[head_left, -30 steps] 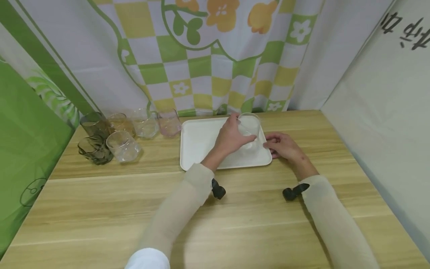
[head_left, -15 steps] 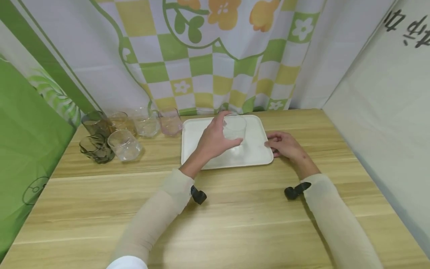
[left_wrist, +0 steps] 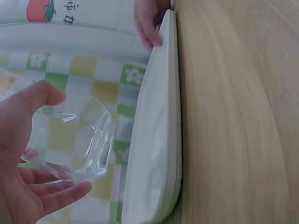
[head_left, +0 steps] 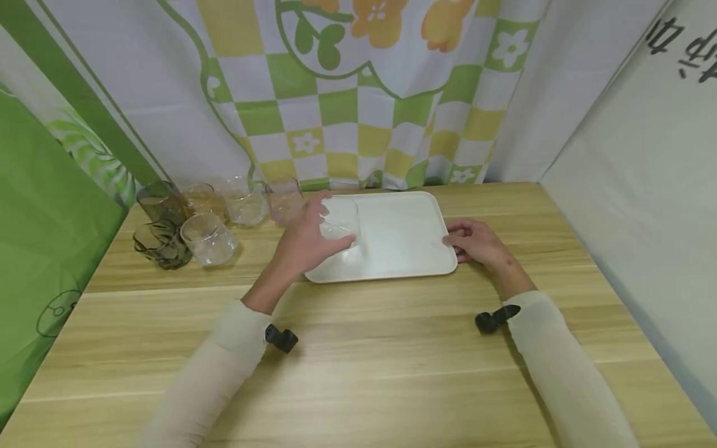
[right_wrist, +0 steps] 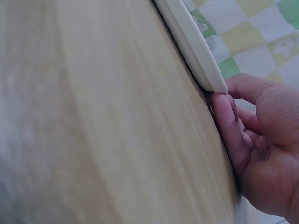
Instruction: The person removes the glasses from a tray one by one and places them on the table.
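A clear drinking glass (head_left: 343, 219) is gripped in my left hand (head_left: 305, 239), thumb on one side and fingers curled round the other. In the left wrist view the glass (left_wrist: 77, 135) is raised above the surface of a white tray (left_wrist: 156, 116). From the head it appears over the left part of the white tray (head_left: 403, 233). My right hand (head_left: 476, 241) holds the tray's right edge. The right wrist view has this hand (right_wrist: 261, 135) with the thumb on the rim and fingers low beside the tabletop.
Left of the tray stand several glasses: a pink one (head_left: 284, 200), clear ones (head_left: 246, 208), an amber one (head_left: 204, 202) and dark ones (head_left: 162, 246). A checked curtain (head_left: 358, 124) hangs behind the wooden table (head_left: 381, 361). A white wall (head_left: 650, 186) rises at the right.
My left hand has carried the clear glass leftward, from the tray's right part to over its left part. The right hand keeps its place at the tray's right edge.
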Demonstrator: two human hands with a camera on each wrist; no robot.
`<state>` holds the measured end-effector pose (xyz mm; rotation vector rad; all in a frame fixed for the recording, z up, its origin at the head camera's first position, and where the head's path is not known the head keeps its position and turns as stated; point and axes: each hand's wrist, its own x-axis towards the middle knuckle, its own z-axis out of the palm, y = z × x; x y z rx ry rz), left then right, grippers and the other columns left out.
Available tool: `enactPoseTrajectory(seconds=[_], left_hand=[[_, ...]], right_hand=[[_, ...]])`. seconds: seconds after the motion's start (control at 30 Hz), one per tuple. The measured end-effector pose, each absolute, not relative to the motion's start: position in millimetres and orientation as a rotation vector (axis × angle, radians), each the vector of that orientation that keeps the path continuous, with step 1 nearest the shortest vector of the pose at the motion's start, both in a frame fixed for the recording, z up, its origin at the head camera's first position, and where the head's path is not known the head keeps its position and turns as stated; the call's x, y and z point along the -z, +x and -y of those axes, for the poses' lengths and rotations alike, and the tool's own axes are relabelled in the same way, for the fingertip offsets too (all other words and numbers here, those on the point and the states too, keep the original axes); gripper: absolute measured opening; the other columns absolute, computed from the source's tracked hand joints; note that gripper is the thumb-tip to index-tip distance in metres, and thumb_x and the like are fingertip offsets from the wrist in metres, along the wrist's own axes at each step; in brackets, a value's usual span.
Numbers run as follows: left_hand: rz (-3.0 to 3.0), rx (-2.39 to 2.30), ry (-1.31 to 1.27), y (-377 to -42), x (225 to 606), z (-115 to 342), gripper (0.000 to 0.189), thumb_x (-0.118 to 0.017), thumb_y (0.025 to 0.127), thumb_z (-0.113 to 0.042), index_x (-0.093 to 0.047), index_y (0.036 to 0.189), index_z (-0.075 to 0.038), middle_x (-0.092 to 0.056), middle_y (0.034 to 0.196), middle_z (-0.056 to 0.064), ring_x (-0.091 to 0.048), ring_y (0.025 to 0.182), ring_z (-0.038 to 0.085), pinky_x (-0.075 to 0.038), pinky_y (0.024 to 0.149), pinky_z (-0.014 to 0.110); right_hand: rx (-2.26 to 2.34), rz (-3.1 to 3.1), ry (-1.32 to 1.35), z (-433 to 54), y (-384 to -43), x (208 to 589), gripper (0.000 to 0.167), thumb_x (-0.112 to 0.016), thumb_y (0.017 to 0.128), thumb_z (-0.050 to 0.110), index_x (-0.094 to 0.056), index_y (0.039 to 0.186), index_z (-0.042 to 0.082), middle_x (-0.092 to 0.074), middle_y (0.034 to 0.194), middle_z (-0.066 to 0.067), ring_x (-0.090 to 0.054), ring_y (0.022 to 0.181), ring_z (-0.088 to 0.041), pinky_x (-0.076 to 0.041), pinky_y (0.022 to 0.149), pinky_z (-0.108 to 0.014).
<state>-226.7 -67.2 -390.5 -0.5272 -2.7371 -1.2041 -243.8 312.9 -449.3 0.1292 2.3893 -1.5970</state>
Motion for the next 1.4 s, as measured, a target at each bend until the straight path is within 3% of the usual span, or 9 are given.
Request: enactPoseTrajectory(seconds=[0.4,0.77,1.4], left_hand=[[2.787,1.150,-0.391,-218,389,132,0.097,-0.089,0.079,-0.036,-0.031,0.153,-0.011,-0.048,0.149,0.024,-0.057,0.119,0.047,-0.049,0.088,0.063],[2.834,1.139,-0.327,-219,389,158,0.091,-0.084,0.084,-0.034,-0.029,0.151,-0.005,-0.053,0.141,0.029,-0.055,0.122,0.050,-0.047,0.092,0.064],[2.922,1.168,-0.308,-227,398,184,0.095,-0.080,0.088,-0.031,-0.021,0.155,0.004,-0.047,0.144,0.034,-0.049,0.128,0.049,-0.045,0.096,0.063]], right_hand=[[1.611,-2.366,0.131,-313,-244,452,0.051,-0.067,0.101,0.012,-0.048,0.144,-0.007,-0.057,0.104,-0.009,-0.063,0.079,-0.013,-0.060,0.068,-0.029],[1.592,-2.347,0.146,-301,-236,423,0.048,-0.064,0.101,0.005,-0.047,0.142,-0.012,-0.057,0.102,-0.014,-0.063,0.078,-0.016,-0.060,0.068,-0.031],[1.586,-2.366,0.172,-311,-245,448,0.053,-0.066,0.100,0.011,-0.046,0.146,-0.007,-0.058,0.108,-0.011,-0.062,0.079,-0.013,-0.060,0.069,-0.029]])
